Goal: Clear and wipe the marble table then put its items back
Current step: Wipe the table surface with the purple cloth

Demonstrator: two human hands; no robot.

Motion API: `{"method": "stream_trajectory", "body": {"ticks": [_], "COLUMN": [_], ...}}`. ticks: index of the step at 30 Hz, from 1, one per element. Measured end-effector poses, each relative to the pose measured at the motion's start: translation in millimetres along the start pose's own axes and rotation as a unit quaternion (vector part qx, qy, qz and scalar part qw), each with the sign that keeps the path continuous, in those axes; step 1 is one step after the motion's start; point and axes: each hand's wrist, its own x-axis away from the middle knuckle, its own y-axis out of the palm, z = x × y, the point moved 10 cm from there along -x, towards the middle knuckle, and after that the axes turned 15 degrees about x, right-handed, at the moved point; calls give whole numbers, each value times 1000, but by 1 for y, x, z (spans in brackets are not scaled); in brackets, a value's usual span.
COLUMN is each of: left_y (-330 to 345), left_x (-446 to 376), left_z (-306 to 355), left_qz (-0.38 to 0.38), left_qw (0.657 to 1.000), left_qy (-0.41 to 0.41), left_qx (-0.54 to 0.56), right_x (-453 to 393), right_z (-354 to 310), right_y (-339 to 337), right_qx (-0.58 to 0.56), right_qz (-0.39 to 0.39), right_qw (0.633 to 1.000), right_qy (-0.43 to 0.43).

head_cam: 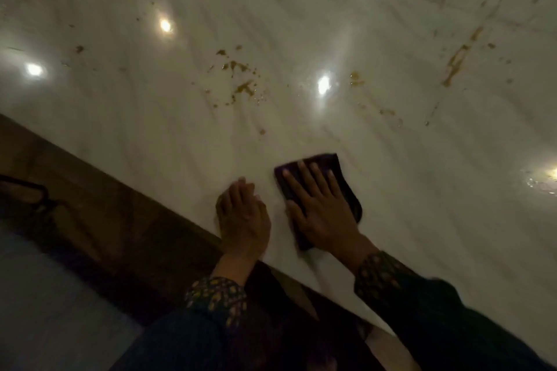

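Note:
The white marble table (301,24) fills most of the view, its near edge running diagonally from left to lower right. My right hand (324,208) lies flat, fingers spread, pressing a dark purple cloth (348,187) onto the marble near that edge. My left hand (244,217) rests palm down on the table's edge just left of the cloth, fingers together and holding nothing. Brown food stains (238,75) spot the marble beyond my hands, with a long smear (458,60) at the upper right.
Ceiling lights reflect as bright spots (324,84) on the glossy top. A wet patch (542,184) glistens at the right edge. Below the table's edge at the left are dark floor and a dark chair frame (36,193).

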Motion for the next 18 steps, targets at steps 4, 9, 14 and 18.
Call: {"method": "stream_trajectory", "body": {"ticks": [4, 9, 14, 18], "left_y": [-4, 28, 83, 83], "left_x": [-18, -53, -78, -79], "left_z": [15, 82, 122, 129], "left_qz": [-23, -101, -170, -158], "left_qw": [995, 962, 953, 960], "left_qy": [89, 244, 245, 223], "left_qx": [31, 67, 55, 54], "right_x": [43, 2, 27, 76], "right_z": [97, 200, 182, 177], "right_y": [6, 2, 4, 13], "right_qx": [3, 2, -15, -21], "right_qz": [0, -22, -10, -17], "right_qw": [992, 968, 971, 975], "right_qy": [124, 250, 239, 219]}}
